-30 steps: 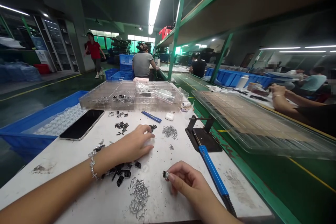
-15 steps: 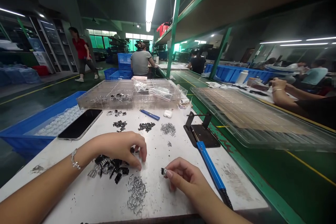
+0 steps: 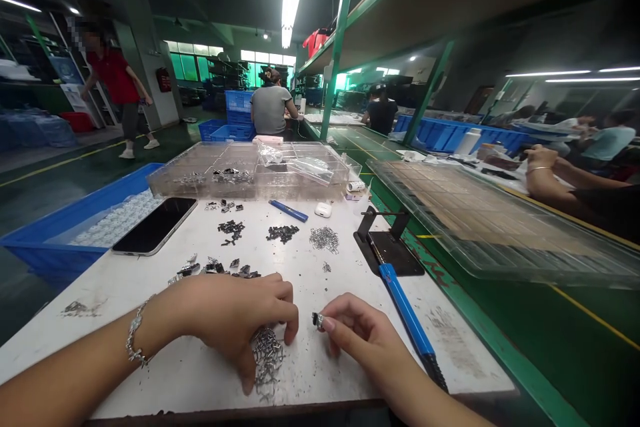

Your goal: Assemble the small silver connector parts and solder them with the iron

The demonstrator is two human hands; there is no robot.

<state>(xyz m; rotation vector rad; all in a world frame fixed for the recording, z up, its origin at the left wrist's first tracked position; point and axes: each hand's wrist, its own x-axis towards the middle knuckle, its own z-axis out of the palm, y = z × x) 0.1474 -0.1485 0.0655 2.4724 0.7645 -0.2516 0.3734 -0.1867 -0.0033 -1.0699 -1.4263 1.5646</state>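
Observation:
My left hand [image 3: 240, 313] reaches down over a pile of small bent metal wire pieces [image 3: 269, 357], fingers spread around it; whether a fingertip touches a piece I cannot tell. Between thumb and fingertips, my right hand [image 3: 363, 333] pinches a small black-and-metal part [image 3: 317, 320] just above the white table. Behind my left hand lies a heap of similar black-and-metal parts [image 3: 215, 265], partly hidden by it. Farther back are two small piles of black pieces, one of them the black pile [image 3: 283, 233], and a pile of fine metal bits [image 3: 324, 239].
A blue-handled soldering iron [image 3: 407, 310] rests on a black stand [image 3: 393, 253] at the right. A phone [image 3: 155, 227], a blue pen-like tool [image 3: 289, 210] and a white case [image 3: 323, 209] lie farther back. A clear compartment box [image 3: 200, 180] stands behind them. Co-workers are around.
My left hand has moved from the heap of black-and-metal parts toward me, over the wire pieces. My right hand keeps its pinch on the part. A person in red has walked closer at left.

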